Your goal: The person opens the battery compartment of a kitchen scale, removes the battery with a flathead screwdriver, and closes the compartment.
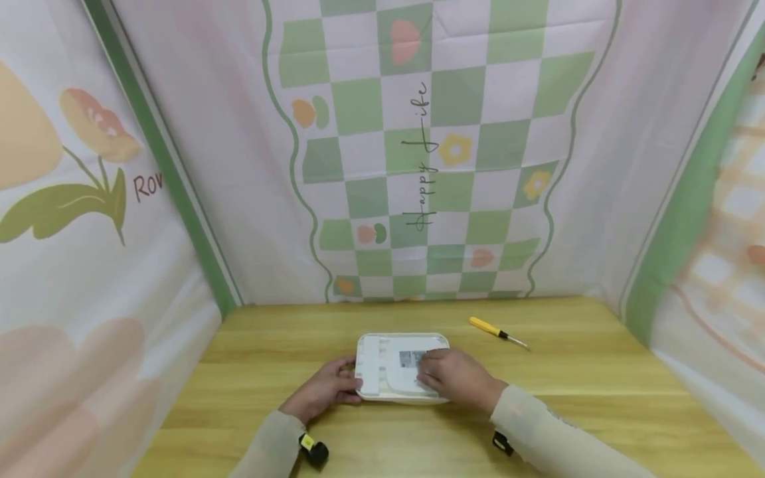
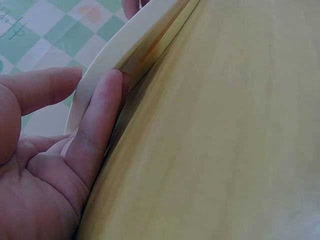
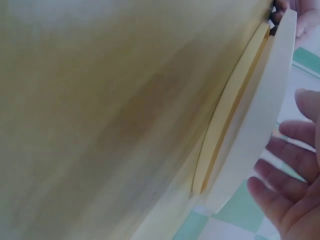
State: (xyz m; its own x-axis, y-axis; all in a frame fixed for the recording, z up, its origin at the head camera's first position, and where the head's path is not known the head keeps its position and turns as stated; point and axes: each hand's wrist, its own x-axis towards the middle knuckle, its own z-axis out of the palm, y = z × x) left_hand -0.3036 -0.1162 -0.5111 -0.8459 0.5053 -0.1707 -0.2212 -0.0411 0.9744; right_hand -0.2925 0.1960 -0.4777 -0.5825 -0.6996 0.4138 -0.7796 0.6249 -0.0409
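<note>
On the wooden table (image 1: 269, 345), directly in front of you, the white device (image 1: 371, 365) lies with its label (image 1: 409, 359) facing up, and your 2 hands meet it at opposite ends. The work in hand looks like steadying the body from the left while you handle its upper face from the right, so treat the left hand as your clamp. Let it bear firmly on the rim (image 2: 102, 65), because the narrower pale base (image 3: 235, 100) underneath probably gives a smaller footing than the overhanging edge, and a hard push near that edge could rock it. Press inward and downward rather than outward, and bring force on gradually, near the middle if you can.

Your left hand (image 1: 325, 392) is partly closed, its digits pinching the rim at the left end: 1 fingertip meets the outer side and another tucks in under the overhang. Your right hand (image 1: 460, 375) is loosely open, fingers spread and gently bent, reaching over the right end beside the label. I see nothing gripped in it, though the back of the hand hides the fingertips from above, so I cannot tell exactly where they touch. A slight shift of that hand would give you a clearer look at the face beneath.

The screwdriver (image 1: 485, 326) (yellow handle, metal shaft) lies on the table beyond your right hand, apart from the device and held by neither hand.
</note>
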